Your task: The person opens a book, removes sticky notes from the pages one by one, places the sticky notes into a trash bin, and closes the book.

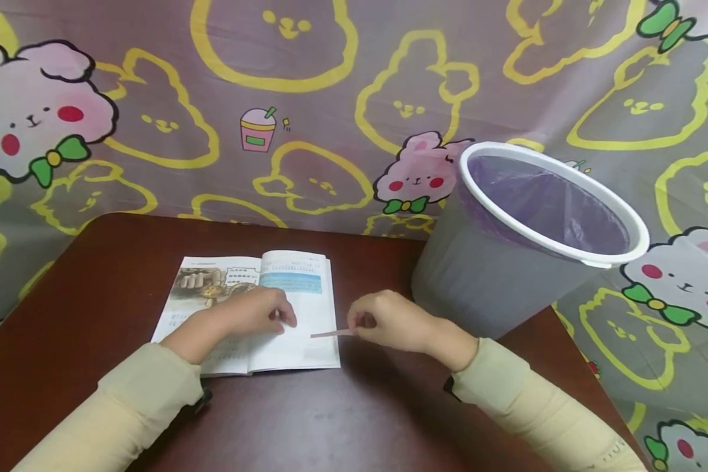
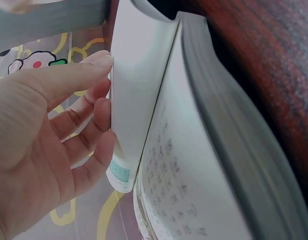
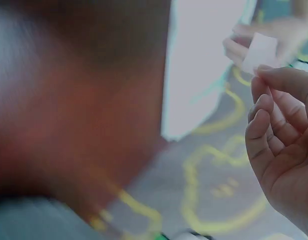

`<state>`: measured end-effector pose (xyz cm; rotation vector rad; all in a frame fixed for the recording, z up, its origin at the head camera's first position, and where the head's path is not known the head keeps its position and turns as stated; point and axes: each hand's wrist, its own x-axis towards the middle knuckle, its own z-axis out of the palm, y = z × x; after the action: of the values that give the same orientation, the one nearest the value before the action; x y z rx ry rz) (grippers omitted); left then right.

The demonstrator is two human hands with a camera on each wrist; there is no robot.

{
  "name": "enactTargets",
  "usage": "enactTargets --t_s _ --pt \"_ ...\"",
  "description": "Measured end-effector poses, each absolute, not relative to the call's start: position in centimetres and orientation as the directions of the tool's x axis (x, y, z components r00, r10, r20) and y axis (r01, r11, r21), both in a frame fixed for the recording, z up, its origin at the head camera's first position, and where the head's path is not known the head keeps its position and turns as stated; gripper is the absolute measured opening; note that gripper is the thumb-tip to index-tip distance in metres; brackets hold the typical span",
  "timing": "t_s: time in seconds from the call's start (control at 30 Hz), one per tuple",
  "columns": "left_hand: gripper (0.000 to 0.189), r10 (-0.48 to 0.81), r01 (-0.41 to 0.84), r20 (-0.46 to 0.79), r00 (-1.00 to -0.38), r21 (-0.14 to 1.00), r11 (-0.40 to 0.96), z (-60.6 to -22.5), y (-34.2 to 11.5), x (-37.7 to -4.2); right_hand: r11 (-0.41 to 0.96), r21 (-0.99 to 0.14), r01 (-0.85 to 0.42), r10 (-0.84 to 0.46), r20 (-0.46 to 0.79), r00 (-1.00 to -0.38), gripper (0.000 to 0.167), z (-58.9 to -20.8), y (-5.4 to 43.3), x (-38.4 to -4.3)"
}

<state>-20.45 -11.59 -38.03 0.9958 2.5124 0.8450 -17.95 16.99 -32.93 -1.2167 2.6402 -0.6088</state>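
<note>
An open book [image 1: 295, 351] lies on the table, a picture on its left page and a blue text block on its right one. My left hand [image 1: 254, 311] is over the book near the middle, its loosely bent fingertips [image 2: 105, 61] right at the page surface in the left wrist view. Just past the book's right edge, my right hand [image 1: 392, 321] pinches a thin paper strip [image 1: 328, 334] between thumb and forefinger. That strip points left over the right page; in the right wrist view it shows as a pale, flat piece [image 3: 262, 50].
A grey trash bin [image 1: 478, 275] with a white rim and purple liner bag stands to the right of the book. The dark red-brown table [image 1: 124, 262] backs onto a cartoon-printed curtain [image 1: 324, 118].
</note>
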Motion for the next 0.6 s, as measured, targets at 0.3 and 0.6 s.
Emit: enactTargets --t_s 0.3,0.6 --pt "0.018 0.68 0.502 -0.074 -0.73 0.617 0.606 -38.1 -11.6 -20.5 0.477 -0.293 -0.828 -0.775 0.304 -0.554 0.018 -22.6 20.3 -16.1" --pt "0.018 0.674 0.486 -0.093 -0.733 0.621 0.615 -38.0 -11.5 -20.2 0.589 -0.103 -0.801 -0.655 0.519 -0.549 0.03 -16.2 24.1 -14.5"
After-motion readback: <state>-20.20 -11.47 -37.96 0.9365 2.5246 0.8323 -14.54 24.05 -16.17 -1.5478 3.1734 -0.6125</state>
